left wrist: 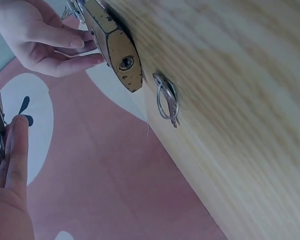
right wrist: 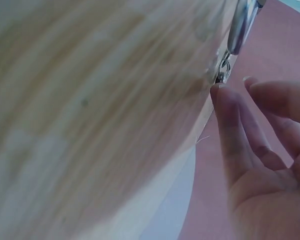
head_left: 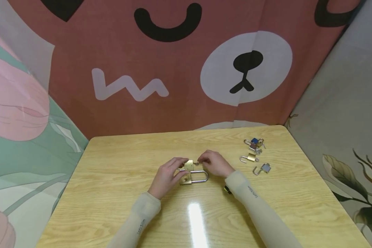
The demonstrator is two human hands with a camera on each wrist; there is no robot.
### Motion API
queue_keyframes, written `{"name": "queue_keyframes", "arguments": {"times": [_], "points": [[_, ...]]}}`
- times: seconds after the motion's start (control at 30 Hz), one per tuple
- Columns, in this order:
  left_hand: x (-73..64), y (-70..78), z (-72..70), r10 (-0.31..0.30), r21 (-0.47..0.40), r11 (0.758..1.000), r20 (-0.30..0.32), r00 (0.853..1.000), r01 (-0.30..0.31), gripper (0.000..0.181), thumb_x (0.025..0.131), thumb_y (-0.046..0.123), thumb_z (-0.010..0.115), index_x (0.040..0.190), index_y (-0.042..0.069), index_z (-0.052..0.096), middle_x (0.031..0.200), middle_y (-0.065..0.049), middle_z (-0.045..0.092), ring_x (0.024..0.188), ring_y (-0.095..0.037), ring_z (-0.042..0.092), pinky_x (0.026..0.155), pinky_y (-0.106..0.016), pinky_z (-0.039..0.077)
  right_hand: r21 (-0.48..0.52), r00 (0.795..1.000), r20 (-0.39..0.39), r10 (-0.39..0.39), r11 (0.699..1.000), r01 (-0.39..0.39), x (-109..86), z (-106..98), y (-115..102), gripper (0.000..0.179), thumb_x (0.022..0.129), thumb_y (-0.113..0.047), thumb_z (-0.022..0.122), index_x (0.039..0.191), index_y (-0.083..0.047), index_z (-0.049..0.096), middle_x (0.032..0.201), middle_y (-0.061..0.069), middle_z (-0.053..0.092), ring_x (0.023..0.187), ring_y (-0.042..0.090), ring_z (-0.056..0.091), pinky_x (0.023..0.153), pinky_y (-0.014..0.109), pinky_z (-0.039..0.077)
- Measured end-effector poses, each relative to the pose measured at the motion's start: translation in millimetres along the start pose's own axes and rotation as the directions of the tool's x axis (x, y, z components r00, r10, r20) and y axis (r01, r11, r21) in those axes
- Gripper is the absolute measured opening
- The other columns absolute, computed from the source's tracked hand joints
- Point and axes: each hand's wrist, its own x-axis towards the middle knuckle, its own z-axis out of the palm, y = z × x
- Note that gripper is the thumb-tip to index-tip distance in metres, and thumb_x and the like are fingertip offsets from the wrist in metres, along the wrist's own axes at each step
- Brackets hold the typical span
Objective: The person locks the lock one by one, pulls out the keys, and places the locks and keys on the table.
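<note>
By the left hand [head_left: 167, 175], its thumb and fingers curled partway, a small lock [head_left: 189, 165] of smooth brass is gripped. Beneath that hand's thumb, a big lock [head_left: 186, 181] is laid flat on the grained table [head_left: 111, 172], its long steel U pointed toward the right hand [head_left: 216, 163]. In the left wrist view, what is covered by the left hand from above is revealed: the big lock's chipped, angular end with a round keyhole, and a thin wire ring [left wrist: 166, 97] just beside it. Between the hands, keys [head_left: 196, 164] are strung from the small lock; in the right wrist view they are seen pinched at the right hand's thumb tip, its fingers half bent, the index standing apart. Right of that hand, a brass lock [head_left: 251, 157], a brown lock [head_left: 253, 146], a blue lock [head_left: 255, 141] and a grey lock [head_left: 266, 168] are scattered.
</note>
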Motion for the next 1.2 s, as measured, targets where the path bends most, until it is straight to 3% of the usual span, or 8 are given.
{"name": "queue_keyframes", "arguments": {"times": [0.13, 0.3, 0.47, 0.63, 0.73, 0.93, 1.07, 1.2], "points": [[-0.3, -0.2, 1.4, -0.005, -0.006, 1.000, 0.001, 1.000, 0.005, 0.042, 0.089, 0.016, 0.081, 0.128, 0.007, 0.068, 0.118, -0.005, 0.073, 0.099, -0.018, 0.074, 0.087, -0.025, 0.062, 0.007, 1.000, -0.014, -0.009, 1.000, 0.009, -1.3, -1, 0, 0.021, 0.095, 0.003, 0.064, 0.110, -0.005, 0.076, 0.105, 0.007, 0.072, 0.098, 0.022, 0.070, 0.090, 0.040, 0.061], [0.1, -0.9, 1.9, -0.004, -0.003, 1.000, 0.000, 1.000, 0.004, 0.043, 0.089, 0.015, 0.081, 0.129, 0.006, 0.068, 0.119, -0.006, 0.073, 0.099, -0.018, 0.074, 0.088, -0.026, 0.062, 0.060, 0.989, -0.103, -0.104, 0.992, 0.110, -4.2, -4, -10, 0.020, 0.097, 0.003, 0.066, 0.111, -0.005, 0.076, 0.104, 0.008, 0.072, 0.093, 0.021, 0.070, 0.083, 0.033, 0.062], [1.7, 0.2, -0.1, -0.001, -0.011, 1.000, 0.000, 1.000, 0.001, 0.043, 0.089, 0.013, 0.082, 0.128, 0.005, 0.068, 0.119, -0.007, 0.073, 0.102, -0.021, 0.073, 0.090, -0.028, 0.062, 0.207, 0.967, -0.139, -0.215, 0.948, 0.240, -14.1, -13, -40, 0.018, 0.101, -0.010, 0.069, 0.118, -0.012, 0.075, 0.108, 0.005, 0.074, 0.093, 0.016, 0.072, 0.084, 0.031, 0.062], [2.4, -0.1, -2.3, -0.017, 0.003, 1.000, 0.006, 1.000, 0.017, 0.042, 0.091, 0.015, 0.080, 0.130, 0.006, 0.068, 0.121, -0.006, 0.073, 0.106, -0.018, 0.072, 0.091, -0.027, 0.061, 0.291, 0.961, -0.126, -0.247, 0.917, 0.274, -20.0, -15, -56, 0.037, 0.090, -0.012, 0.082, 0.125, -0.011, 0.071, 0.114, 0.005, 0.071, 0.090, 0.012, 0.073, 0.085, 0.029, 0.063], [2.7, -1.0, -3.9, -0.014, 0.020, 1.000, -0.004, 1.000, 0.014, 0.043, 0.090, 0.016, 0.080, 0.130, 0.007, 0.068, 0.121, -0.006, 0.074, 0.102, -0.017, 0.073, 0.089, -0.027, 0.062, 0.279, 0.946, -0.152, -0.285, 0.906, 0.318, -19.3, -12, -55, 0.045, 0.082, -0.004, 0.087, 0.124, -0.006, 0.071, 0.115, 0.007, 0.071, 0.087, 0.014, 0.074, 0.081, 0.030, 0.065], [5.1, -3.5, -8.6, -0.029, -0.003, 1.000, -0.035, 0.999, 0.029, 0.047, 0.087, 0.015, 0.084, 0.130, 0.006, 0.068, 0.114, -0.007, 0.076, 0.094, -0.017, 0.073, 0.084, -0.030, 0.063, 0.215, 0.917, -0.207, -0.341, 0.899, 0.382, -16.4, -11, -55, 0.042, 0.082, 0.001, 0.085, 0.122, 0.001, 0.072, 0.114, 0.012, 0.072, 0.086, 0.019, 0.075, 0.077, 0.035, 0.066], [6.0, -7.5, -11.4, -0.147, -0.107, 0.984, -0.018, 0.989, 0.145, 0.041, 0.087, 0.013, 0.084, 0.126, 0.008, 0.071, 0.108, -0.005, 0.077, 0.094, -0.016, 0.075, 0.083, -0.033, 0.064, 0.209, 0.927, -0.214, -0.308, 0.913, 0.351, -13.3, -11, -53, 0.040, 0.082, 0.004, 0.084, 0.121, 0.002, 0.072, 0.115, 0.014, 0.073, 0.089, 0.021, 0.075, 0.078, 0.027, 0.065], [8.4, -13.1, -13.3, -0.315, -0.216, 0.925, 0.019, 0.949, 0.312, 0.028, 0.089, 0.014, 0.082, 0.116, 0.011, 0.075, 0.103, -0.003, 0.079, 0.093, -0.015, 0.077, 0.082, -0.028, 0.064, 0.211, 0.947, -0.197, -0.256, 0.932, 0.296, -8.3, -9, -47, 0.039, 0.084, 0.003, 0.083, 0.122, 0.002, 0.072, 0.116, 0.014, 0.073, 0.091, 0.022, 0.075, 0.078, 0.023, 0.063]]}}
